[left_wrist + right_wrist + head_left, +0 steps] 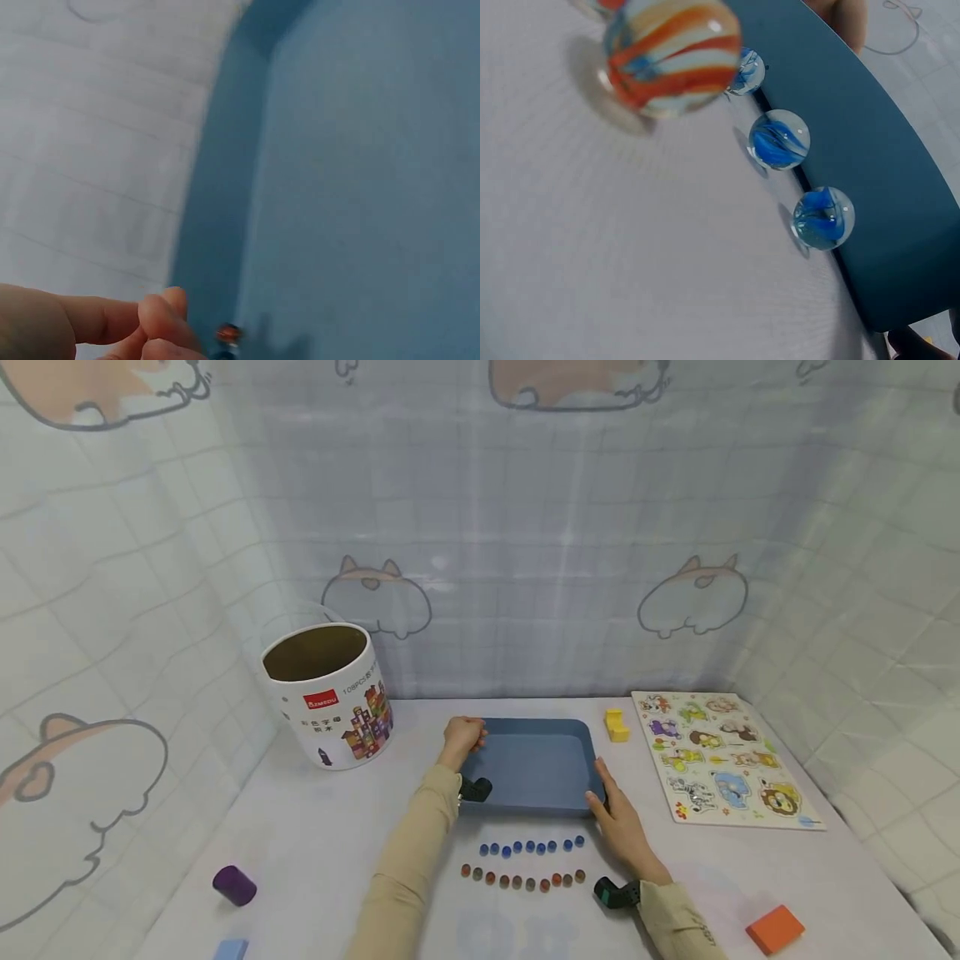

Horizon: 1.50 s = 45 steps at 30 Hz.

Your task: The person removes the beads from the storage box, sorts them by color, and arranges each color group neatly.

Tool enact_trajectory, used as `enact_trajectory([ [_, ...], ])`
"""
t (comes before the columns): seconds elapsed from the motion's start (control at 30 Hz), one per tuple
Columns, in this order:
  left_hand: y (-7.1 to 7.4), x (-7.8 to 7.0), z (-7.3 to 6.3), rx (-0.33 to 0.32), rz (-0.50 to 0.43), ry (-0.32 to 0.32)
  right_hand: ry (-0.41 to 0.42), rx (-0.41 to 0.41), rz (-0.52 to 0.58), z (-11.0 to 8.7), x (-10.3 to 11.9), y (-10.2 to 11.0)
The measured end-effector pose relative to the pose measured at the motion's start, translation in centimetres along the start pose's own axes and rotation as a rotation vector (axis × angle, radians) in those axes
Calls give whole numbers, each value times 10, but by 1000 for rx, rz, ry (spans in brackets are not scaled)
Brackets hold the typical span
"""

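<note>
A blue-grey rectangular tray (528, 768) lies on the white table. My left hand (462, 735) is at its left wall, fingers curled together. Close up in the left wrist view, an orange-brown marble (229, 332) shows right at the fingertips (161, 315), with part of a dark bluish one below it. At the tray's front right corner, my right hand (621, 827) holds the wall, thumb at the rim and fingers along the outer side. In front of the tray run a row of blue marbles (530, 847) and a row of orange and brownish marbles (530, 885).
A white printed bucket (330, 710) stands at the back left. To the right lie a yellow block (617, 727) and an animal puzzle board (720, 764). Nearer the front are a purple cylinder (235, 886), a light blue block (230, 950) and an orange block (776, 930).
</note>
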<state>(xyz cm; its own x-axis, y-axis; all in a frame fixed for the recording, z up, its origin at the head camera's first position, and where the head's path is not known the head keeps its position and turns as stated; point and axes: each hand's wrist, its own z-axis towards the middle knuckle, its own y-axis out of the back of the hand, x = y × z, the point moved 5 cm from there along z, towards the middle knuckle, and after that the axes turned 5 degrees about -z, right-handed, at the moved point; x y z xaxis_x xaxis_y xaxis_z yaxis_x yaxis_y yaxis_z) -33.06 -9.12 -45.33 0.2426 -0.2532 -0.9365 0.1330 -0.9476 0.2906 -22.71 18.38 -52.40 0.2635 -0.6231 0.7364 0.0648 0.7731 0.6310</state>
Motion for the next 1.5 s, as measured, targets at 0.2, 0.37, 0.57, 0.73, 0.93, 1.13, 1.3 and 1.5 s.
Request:
enact_trajectory([
  [0.2, -1, 10, 5, -43, 40, 28, -6, 6, 4, -1, 2, -2],
  [0.37, 1, 14, 3, -77, 87, 11, 2, 4, 7, -3, 3, -4],
  [0.57, 3, 21, 7, -70, 185, -11, -5, 8, 20, -5, 4, -7],
  [0.73, 4, 24, 12, -54, 216, 9, 6, -3, 12, -5, 5, -7],
  [0.93, 2, 22, 13, 1, 330, 34, 25, -6, 7, -2, 5, -4],
  [1.13, -1, 18, 12, 99, 333, 59, 27, -12, 1, 1, 4, 0],
  [1.3, 2, 15, 5, 189, 279, 30, 18, -4, 4, -1, 5, 1],
  [1.5, 16, 4, -25, 329, 166, -86, 3, -11, 9, -2, 4, 2],
])
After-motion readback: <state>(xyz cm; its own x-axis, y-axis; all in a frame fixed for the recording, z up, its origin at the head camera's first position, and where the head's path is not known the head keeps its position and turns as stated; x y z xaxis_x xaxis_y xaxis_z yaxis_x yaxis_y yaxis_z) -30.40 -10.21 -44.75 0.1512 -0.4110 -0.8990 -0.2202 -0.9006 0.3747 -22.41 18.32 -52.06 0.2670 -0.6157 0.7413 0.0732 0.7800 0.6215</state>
